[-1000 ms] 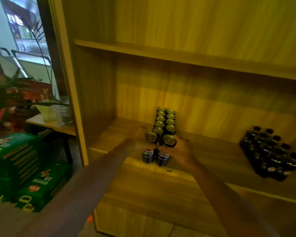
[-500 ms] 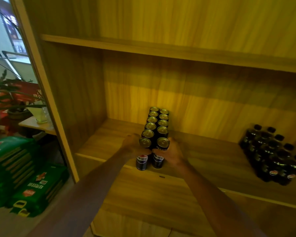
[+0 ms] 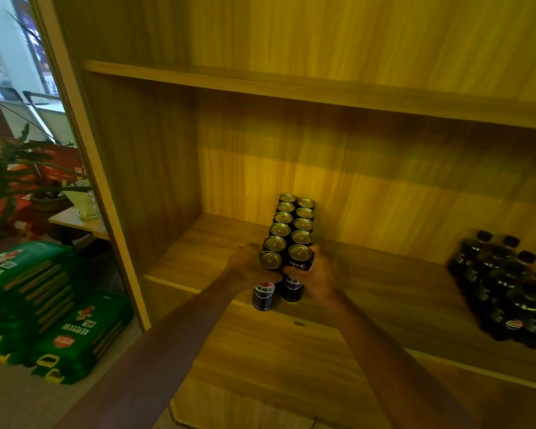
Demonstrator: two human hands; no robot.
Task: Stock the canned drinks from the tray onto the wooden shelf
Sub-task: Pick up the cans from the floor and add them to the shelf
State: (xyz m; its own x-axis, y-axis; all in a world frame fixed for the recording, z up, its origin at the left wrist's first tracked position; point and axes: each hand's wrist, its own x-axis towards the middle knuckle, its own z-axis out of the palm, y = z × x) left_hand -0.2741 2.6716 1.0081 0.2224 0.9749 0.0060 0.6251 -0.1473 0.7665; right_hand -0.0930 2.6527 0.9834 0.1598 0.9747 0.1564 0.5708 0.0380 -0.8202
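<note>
L hand fingers curled round front-left upper can; R hand wrapped on front-right upper can, thumb across its label. Both arms reach fwd from bottom of view, wrists about level at shelf edge. Held cans sit atop two lower cans — front of a double row of stacked cans running back to the rear panel of the wooden shelf. Dark bottles grouped far right, well apart.
</note>
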